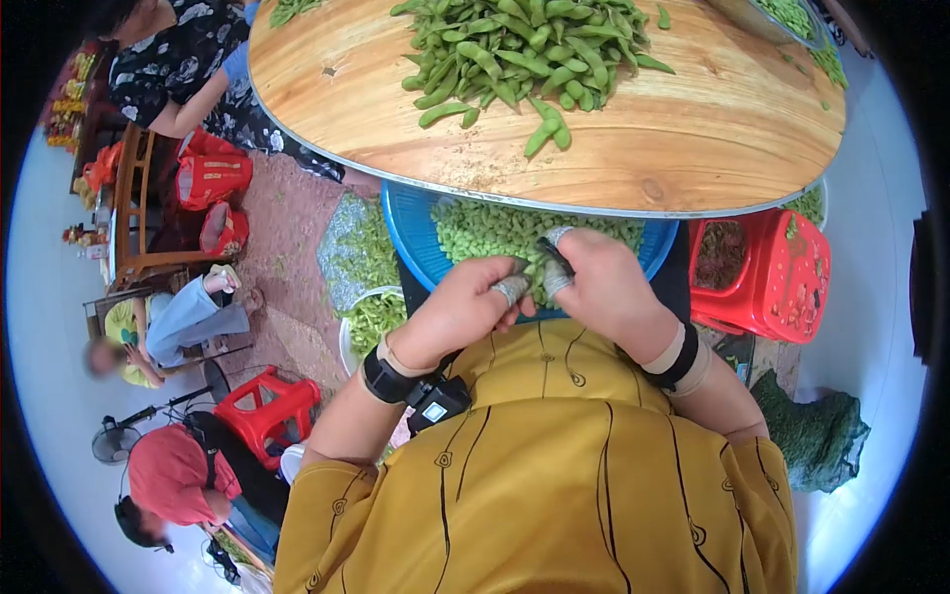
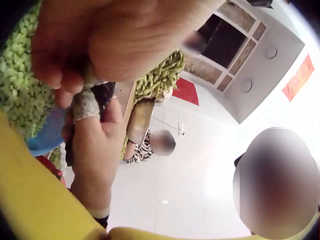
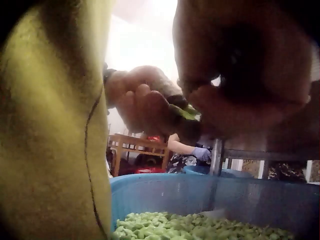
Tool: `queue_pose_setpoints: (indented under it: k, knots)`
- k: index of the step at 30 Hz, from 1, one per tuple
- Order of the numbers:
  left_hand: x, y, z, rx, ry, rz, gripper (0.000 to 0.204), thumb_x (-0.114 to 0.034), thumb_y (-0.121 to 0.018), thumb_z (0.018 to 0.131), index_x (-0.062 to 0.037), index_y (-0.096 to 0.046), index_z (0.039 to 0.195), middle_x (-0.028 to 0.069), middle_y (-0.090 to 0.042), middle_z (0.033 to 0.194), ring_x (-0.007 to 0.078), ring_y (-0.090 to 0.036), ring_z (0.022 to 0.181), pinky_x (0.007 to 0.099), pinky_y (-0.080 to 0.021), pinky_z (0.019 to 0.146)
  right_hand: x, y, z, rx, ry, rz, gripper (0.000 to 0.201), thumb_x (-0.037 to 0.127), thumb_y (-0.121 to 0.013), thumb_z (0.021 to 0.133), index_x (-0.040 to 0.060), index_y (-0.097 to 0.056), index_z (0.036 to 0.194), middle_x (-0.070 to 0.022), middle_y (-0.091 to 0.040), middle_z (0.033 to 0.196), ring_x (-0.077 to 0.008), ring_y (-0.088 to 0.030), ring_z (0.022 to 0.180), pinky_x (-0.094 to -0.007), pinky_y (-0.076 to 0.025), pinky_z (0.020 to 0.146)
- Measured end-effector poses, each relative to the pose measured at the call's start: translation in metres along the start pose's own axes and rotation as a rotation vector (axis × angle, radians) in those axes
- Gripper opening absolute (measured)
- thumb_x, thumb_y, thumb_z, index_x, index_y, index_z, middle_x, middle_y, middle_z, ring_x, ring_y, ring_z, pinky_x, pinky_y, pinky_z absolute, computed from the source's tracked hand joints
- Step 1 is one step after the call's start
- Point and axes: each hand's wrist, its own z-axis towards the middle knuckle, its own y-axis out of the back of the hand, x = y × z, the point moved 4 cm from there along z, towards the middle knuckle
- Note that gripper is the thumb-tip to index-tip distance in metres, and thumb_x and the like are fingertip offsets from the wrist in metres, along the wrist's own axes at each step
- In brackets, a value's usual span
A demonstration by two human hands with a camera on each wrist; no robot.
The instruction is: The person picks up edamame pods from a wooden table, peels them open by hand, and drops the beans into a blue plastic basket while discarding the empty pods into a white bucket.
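In the head view both hands meet over a blue basket (image 1: 408, 233) of shelled green beans (image 1: 485, 233). The left hand (image 1: 463, 302), wrapped on the thumb, pinches a green pod (image 3: 186, 112), seen in the right wrist view between the two hands. The right hand (image 1: 602, 287), with wrapped thumb and finger, curls its fingers at the same pod from the other side. Fingertips of both hands nearly touch. Beyond them a pile of unshelled pods (image 1: 524, 49) lies on a round wooden table (image 1: 732, 129).
The table's metal edge overhangs the basket's far side. A red stool (image 1: 792, 277) stands to the right, a white tub of pods (image 1: 374, 322) to the left. Other people sit at the left, one with a blue glove (image 1: 236, 64) at the table.
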Motion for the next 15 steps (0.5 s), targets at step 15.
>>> queue_pose_setpoints:
  k: [15]
  knots:
    - [0.0, 0.003, -0.003, -0.071, 0.045, 0.027, 0.017, 0.004, -0.045, 0.086, 0.0027, -0.061, 0.089, 0.002, -0.062, 0.077, 0.008, -0.053, 0.064, 0.0229, -0.046, 0.061, -0.01, -0.004, 0.004, 0.055, -0.078, 0.223, 0.023, 0.011, -0.066, 0.071, -0.0009, -0.055, 0.087, -0.0202, -0.055, 0.074, -0.0407, -0.057, 0.076, -0.0455, -0.046, 0.066]
